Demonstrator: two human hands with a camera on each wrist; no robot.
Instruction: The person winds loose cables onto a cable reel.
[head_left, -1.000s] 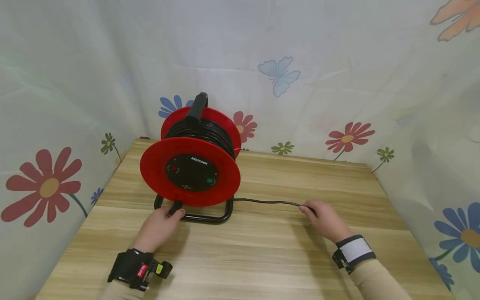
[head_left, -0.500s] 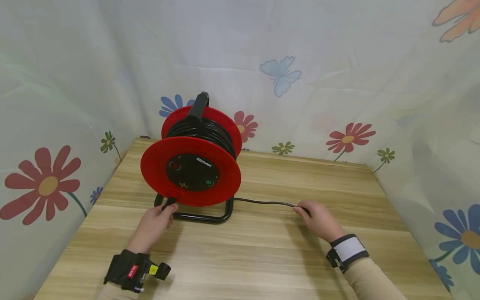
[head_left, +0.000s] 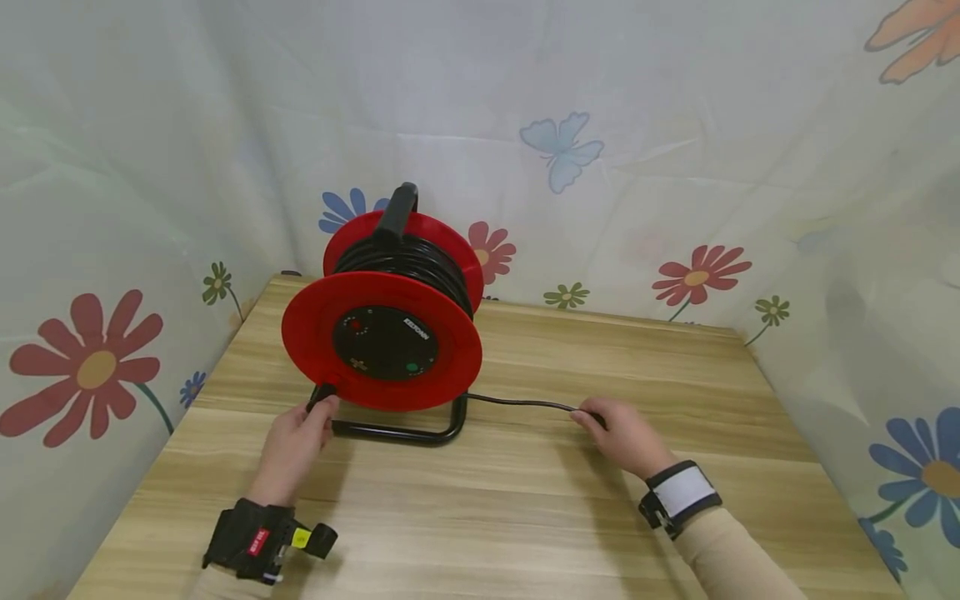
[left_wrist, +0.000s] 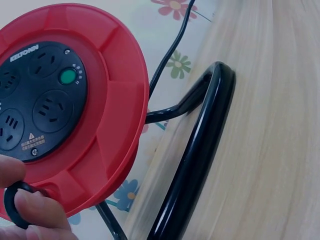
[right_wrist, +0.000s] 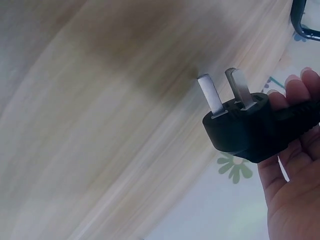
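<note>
A red cable reel (head_left: 315, 333) with black cable (head_left: 408, 258) wound on its drum stands on a black tube frame (head_left: 405, 436) at the left of the table. My left hand (head_left: 291, 446) grips the reel's small black crank knob (left_wrist: 15, 205) at the lower left of the front disc, with fingers and thumb curled round it. From the reel's right side a single length of cable (head_left: 517, 402) runs to my right hand (head_left: 630, 437). That hand holds the black plug (right_wrist: 240, 125) at the cable's end; its metal prongs show in the right wrist view.
The wooden table (head_left: 480, 517) reaches to a flowered curtain (head_left: 675, 125) behind and at both sides. On top of the frame is a black carrying handle (head_left: 396, 217). The disc's black centre panel (left_wrist: 42, 100) has several sockets and a green button.
The front disc has turned clockwise, its crank knob swinging left and up with my left hand. My right hand has drifted left, closer to the reel, shortening the free cable.
</note>
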